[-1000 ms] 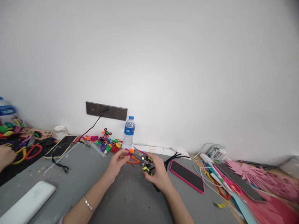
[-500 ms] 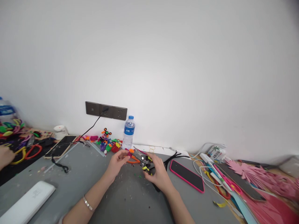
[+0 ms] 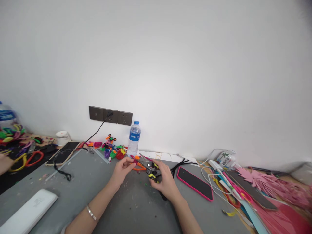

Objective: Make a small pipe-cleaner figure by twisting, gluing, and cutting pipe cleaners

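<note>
My left hand [image 3: 122, 171], with a silver bracelet at the wrist, pinches a small magenta and orange fuzzy craft piece [image 3: 136, 158] between thumb and fingers. My right hand [image 3: 166, 181] is closed around the yellow and black handles of a pair of pliers [image 3: 149, 166], whose jaws point toward the craft piece. I cannot tell whether the jaws touch it. Just beyond my left hand, several fuzzy figures [image 3: 110, 149] in bright colours lie beside an upright water bottle [image 3: 134, 138]. Orange handles [image 3: 140, 167] show between my hands.
A pink-cased phone [image 3: 195, 182] and black cables [image 3: 184, 162] lie right of my hands. Further right are scissors, white cords and pink paper [image 3: 273, 188]. At left are a white power bank [image 3: 30, 211], another phone [image 3: 63, 152] and another person's hand [image 3: 5, 163] near yellow-handled scissors.
My hands, the pliers and the craft piece stay almost in place. The other person's hand at the left edge has shifted slightly.
</note>
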### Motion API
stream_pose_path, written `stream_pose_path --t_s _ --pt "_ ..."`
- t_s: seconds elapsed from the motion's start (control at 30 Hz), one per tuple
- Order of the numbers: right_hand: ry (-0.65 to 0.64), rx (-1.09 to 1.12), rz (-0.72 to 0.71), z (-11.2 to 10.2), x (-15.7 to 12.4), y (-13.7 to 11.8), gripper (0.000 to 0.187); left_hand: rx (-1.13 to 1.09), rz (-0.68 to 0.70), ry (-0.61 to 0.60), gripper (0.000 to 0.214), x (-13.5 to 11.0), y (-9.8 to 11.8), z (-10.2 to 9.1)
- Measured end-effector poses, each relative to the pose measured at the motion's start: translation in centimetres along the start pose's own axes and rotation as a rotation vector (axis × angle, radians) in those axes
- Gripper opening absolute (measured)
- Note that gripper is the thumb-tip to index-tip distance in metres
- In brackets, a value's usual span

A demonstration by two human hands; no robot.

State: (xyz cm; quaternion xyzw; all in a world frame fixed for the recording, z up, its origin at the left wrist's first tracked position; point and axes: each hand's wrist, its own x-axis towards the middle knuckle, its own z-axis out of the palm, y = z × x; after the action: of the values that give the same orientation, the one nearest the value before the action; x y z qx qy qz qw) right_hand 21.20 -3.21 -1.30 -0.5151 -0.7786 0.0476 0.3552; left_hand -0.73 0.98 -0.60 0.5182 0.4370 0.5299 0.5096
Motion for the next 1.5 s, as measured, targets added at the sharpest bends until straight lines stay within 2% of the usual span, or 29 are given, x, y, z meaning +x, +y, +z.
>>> stream_pose_path --t_s 0.9,1.2,1.5 --pt "-0.025 0.044 0.027 0.21 -0.11 0.21 0.068 0.001 -0.006 0.013 0.037 -0.10 0.03 0.08" --pt "0.012 -0.023 -0.013 0.26 -0.01 0.14 0.069 0.019 0.021 -0.004 0.035 0.06 -0.41 -0.03" --pt "-0.002 -0.009 0.009 0.08 -0.06 0.07 0.069 0.008 -0.004 -0.004 0.039 0.08 -0.35 0.00"
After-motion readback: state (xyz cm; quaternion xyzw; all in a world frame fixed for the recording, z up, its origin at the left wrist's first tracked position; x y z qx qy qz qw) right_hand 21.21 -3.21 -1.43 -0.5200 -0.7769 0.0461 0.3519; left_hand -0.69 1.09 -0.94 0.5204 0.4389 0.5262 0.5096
